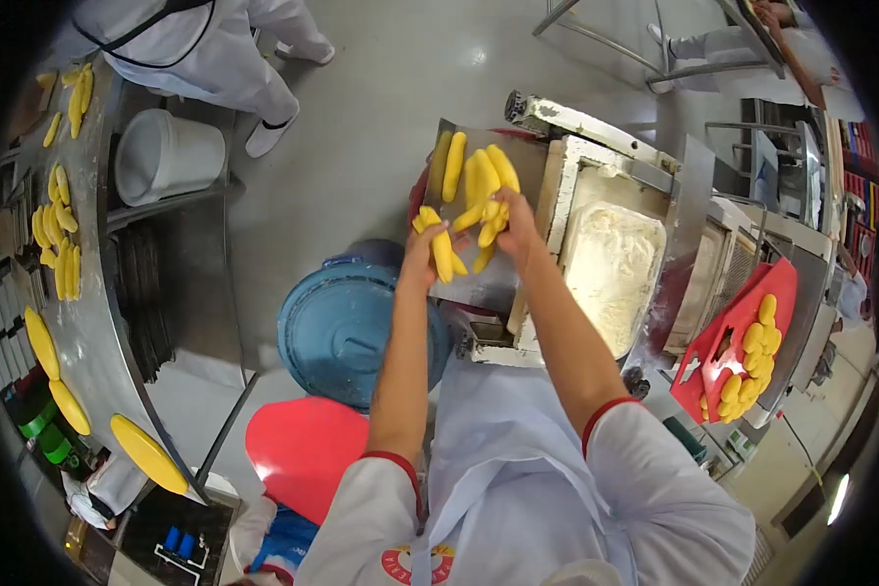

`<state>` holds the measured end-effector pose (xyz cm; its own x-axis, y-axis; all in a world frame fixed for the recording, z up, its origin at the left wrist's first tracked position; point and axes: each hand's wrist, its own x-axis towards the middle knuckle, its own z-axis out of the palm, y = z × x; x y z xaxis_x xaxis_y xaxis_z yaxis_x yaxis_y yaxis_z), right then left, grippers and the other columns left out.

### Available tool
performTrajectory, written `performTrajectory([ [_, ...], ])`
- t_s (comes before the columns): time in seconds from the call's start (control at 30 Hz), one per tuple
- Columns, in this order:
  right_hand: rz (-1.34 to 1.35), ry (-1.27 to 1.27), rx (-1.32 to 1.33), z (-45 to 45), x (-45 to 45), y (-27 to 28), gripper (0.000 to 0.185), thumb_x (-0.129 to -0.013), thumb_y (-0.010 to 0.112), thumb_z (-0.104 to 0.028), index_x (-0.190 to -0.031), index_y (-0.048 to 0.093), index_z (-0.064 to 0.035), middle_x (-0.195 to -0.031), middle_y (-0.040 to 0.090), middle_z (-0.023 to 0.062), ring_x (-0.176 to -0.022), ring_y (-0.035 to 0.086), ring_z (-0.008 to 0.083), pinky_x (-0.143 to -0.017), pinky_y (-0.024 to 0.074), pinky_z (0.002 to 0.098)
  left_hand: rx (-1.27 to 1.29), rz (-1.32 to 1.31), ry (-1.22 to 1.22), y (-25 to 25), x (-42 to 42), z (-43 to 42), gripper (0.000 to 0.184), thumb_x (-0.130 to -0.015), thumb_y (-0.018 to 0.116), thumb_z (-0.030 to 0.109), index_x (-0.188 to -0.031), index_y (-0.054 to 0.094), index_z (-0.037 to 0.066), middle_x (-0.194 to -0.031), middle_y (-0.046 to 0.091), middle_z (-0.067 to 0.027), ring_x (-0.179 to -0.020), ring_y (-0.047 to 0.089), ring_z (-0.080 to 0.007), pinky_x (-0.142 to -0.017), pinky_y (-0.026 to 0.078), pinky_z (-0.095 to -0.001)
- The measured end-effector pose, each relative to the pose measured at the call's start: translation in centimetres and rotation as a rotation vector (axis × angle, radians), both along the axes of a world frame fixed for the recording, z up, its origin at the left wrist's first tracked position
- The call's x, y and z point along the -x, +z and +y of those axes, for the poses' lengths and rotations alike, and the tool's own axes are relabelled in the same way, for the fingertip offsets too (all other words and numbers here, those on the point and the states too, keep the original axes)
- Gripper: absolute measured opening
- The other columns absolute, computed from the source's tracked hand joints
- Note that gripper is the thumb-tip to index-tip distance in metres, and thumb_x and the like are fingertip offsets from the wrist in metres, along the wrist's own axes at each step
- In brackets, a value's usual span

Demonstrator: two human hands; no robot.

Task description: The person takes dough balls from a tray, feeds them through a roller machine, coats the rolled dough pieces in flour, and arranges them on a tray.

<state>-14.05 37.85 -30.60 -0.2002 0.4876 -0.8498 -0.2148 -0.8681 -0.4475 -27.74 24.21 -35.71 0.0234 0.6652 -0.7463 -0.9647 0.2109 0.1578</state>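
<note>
Both hands are held out over a metal tray (pixel 479 288) beside a worn white machine. My left hand (pixel 423 256) is closed round several yellow dough pieces (pixel 442 256), which stick out past its fingers. In my right hand (pixel 514 223) is another bunch of long yellow dough pieces (pixel 483 176), gripped by their near ends and fanned out away from me. Two more yellow dough pieces (pixel 454 167) lie side by side at the tray's far left. The fingertips of both hands are partly hidden by the dough.
A blue lidded bin (pixel 347 332) stands left of my arms. The machine (pixel 576 156) holds a pale, floury tub (pixel 610 273). Right is a red tray (pixel 742 322) with yellow rounds; left, a steel table (pixel 107 264) with dough. People stand at upper left and upper right.
</note>
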Motion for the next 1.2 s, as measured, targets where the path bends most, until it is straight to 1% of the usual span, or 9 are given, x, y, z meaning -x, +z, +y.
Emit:
performTrajectory([
  [0.3, 0.026, 0.419, -0.419, -5.1, -4.1, 14.6, 0.058, -0.074, 0.065, -0.005, -0.131, 0.056, -0.0005, -0.113, 0.065, 0.0082, -0.101, 0.062, 0.0174, -0.093, 0.0482, 0.0298, -0.240, 0.195, -0.313, 6.9, -1.3, 3.2, 0.043, -0.096, 0.062, 0.026, -0.135, 0.051, 0.008, -0.122, 0.064, -0.0103, -0.108, 0.065, -0.0255, -0.091, 0.055, -0.0425],
  [0.5, 0.133, 0.107, -0.522, -7.2, -15.1, 22.4, 0.068, -0.072, 0.068, -0.006, -0.137, 0.051, 0.0020, -0.117, 0.065, 0.0105, -0.106, 0.062, 0.0201, -0.094, 0.0496, 0.0319, -0.191, -0.136, -0.101, 12.8, -3.6, 0.5, 0.042, -0.093, 0.069, 0.031, -0.120, 0.054, 0.004, -0.105, 0.062, -0.0140, -0.085, 0.064, -0.0233, -0.080, 0.056, -0.0412],
  [0.6, 0.035, 0.089, -0.575, -8.0, -21.1, 26.4, 0.068, -0.075, 0.068, -0.008, -0.140, 0.049, -0.0008, -0.119, 0.063, 0.0132, -0.107, 0.062, 0.0243, -0.095, 0.0493, 0.0355, -0.201, 0.087, -0.251, 18.6, -4.6, -0.5, 0.045, -0.088, 0.070, 0.020, -0.125, 0.049, 0.004, -0.111, 0.059, -0.0164, -0.081, 0.063, -0.0230, -0.078, 0.056, -0.0429],
  [0.77, -0.964, 0.561, -1.064, -7.6, -23.4, 28.8, 0.067, -0.081, 0.067, -0.018, -0.145, 0.046, -0.0145, -0.124, 0.055, 0.0244, -0.121, 0.053, 0.0392, -0.100, 0.0468, 0.0448, -0.053, 1.647, -0.933, 31.8, -11.0, 1.3, 0.111, -0.069, 0.073, 0.022, -0.157, 0.009, 0.001, -0.136, 0.045, -0.0249, -0.124, 0.049, -0.0412, -0.101, 0.047, -0.0419],
  [0.87, -1.124, 0.902, -0.922, -10.0, -21.8, 18.8, 0.073, -0.079, 0.069, -0.020, -0.147, 0.044, -0.0150, -0.129, 0.053, 0.0261, -0.122, 0.054, 0.0427, -0.101, 0.0473, 0.0449, -0.060, 1.865, -0.882, 31.0, -14.0, 0.2, 0.094, -0.072, 0.071, 0.025, -0.152, 0.030, -0.001, -0.139, 0.047, -0.0274, -0.124, 0.052, -0.0411, -0.102, 0.047, -0.0414],
  [0.93, -0.864, 1.377, -0.641, -9.6, -20.7, 20.1, 0.068, -0.078, 0.068, -0.022, -0.143, 0.051, -0.0146, -0.133, 0.055, 0.0265, -0.120, 0.057, 0.0412, -0.099, 0.0495, 0.0441, -0.063, 1.737, -0.813, 31.8, -14.4, 0.2, 0.079, -0.073, 0.071, 0.025, -0.144, 0.046, 0.000, -0.132, 0.056, -0.0266, -0.119, 0.058, -0.0410, -0.100, 0.048, -0.0413],
  [1.03, -0.791, 1.160, -0.927, -7.7, -22.2, 20.1, 0.061, -0.077, 0.070, -0.024, -0.136, 0.060, -0.0127, -0.123, 0.065, 0.0228, -0.109, 0.066, 0.0340, -0.092, 0.0531, 0.0406, -0.161, 1.841, -0.657, 32.0, -15.7, 0.8, 0.063, -0.075, 0.069, 0.021, -0.133, 0.057, 0.000, -0.123, 0.063, -0.0252, -0.114, 0.061, -0.0416, -0.096, 0.051, -0.0410],
  [1.1, -0.590, 0.802, -0.588, -6.4, -24.3, 27.2, 0.058, -0.075, 0.071, -0.025, -0.131, 0.065, -0.0106, -0.107, 0.072, 0.0193, -0.097, 0.070, 0.0276, -0.086, 0.0541, 0.0358, -0.364, 2.142, -0.368, 30.4, -16.9, 2.9, 0.049, -0.075, 0.067, 0.018, -0.121, 0.066, 0.000, -0.116, 0.066, -0.0244, -0.109, 0.063, -0.0419, -0.092, 0.053, -0.0416],
  [1.2, -0.556, 0.383, -0.806, -5.3, -28.4, 28.7, 0.062, -0.075, 0.073, -0.023, -0.134, 0.062, -0.0092, -0.105, 0.071, 0.0200, -0.090, 0.070, 0.0282, -0.083, 0.0531, 0.0342, -0.439, 2.175, -0.841, 27.5, -21.3, 3.6, 0.028, -0.074, 0.064, 0.011, -0.099, 0.071, 0.000, -0.100, 0.069, -0.0241, -0.094, 0.066, -0.0431, -0.083, 0.055, -0.0444],
])
